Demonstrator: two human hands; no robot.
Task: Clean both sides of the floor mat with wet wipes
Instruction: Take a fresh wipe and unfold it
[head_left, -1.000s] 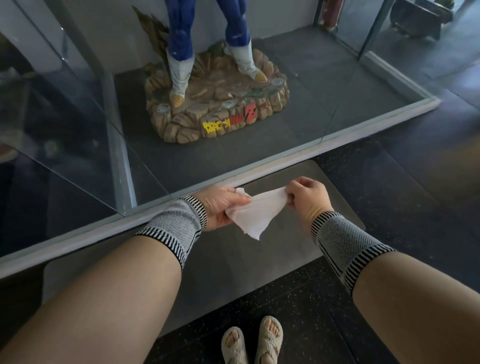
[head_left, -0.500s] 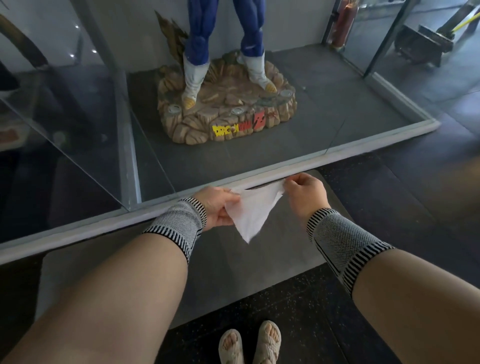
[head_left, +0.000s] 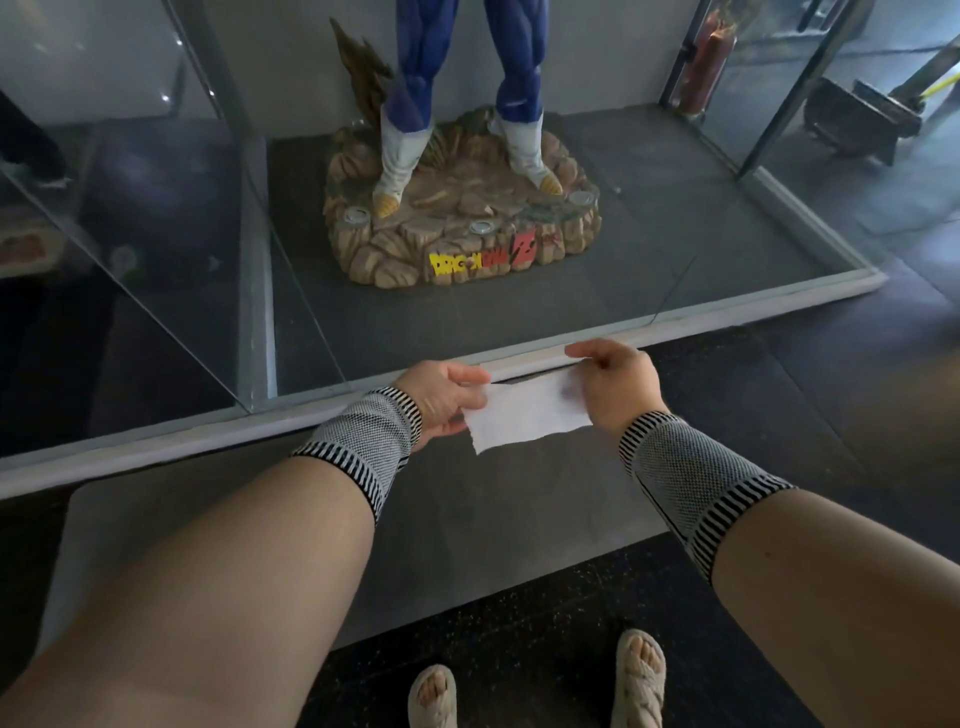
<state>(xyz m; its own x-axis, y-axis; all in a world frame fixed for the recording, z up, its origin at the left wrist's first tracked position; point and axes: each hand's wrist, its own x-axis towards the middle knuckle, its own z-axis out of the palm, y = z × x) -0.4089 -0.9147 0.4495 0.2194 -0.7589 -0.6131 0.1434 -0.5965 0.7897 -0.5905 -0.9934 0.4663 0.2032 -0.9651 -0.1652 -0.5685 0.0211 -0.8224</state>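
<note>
A white wet wipe (head_left: 524, 418) is stretched out flat in the air between my two hands. My left hand (head_left: 447, 397) pinches its left edge and my right hand (head_left: 613, 382) pinches its upper right corner. Both wrists wear grey knit bands with striped cuffs. Below the hands a grey floor mat (head_left: 478, 525) lies flat on the dark speckled floor, its far edge against the white base of a glass case. My arms hide parts of the mat.
A glass display case (head_left: 571, 358) with a white base rail stands just beyond the mat, holding a figure on a rocky base (head_left: 462, 228). My sandalled feet (head_left: 639, 675) stand at the mat's near edge. A red extinguisher (head_left: 701, 67) is far right.
The wipe was bunched into a hanging triangle; my hands have pulled apart and spread it into a flat rectangle. The view has tilted up slightly.
</note>
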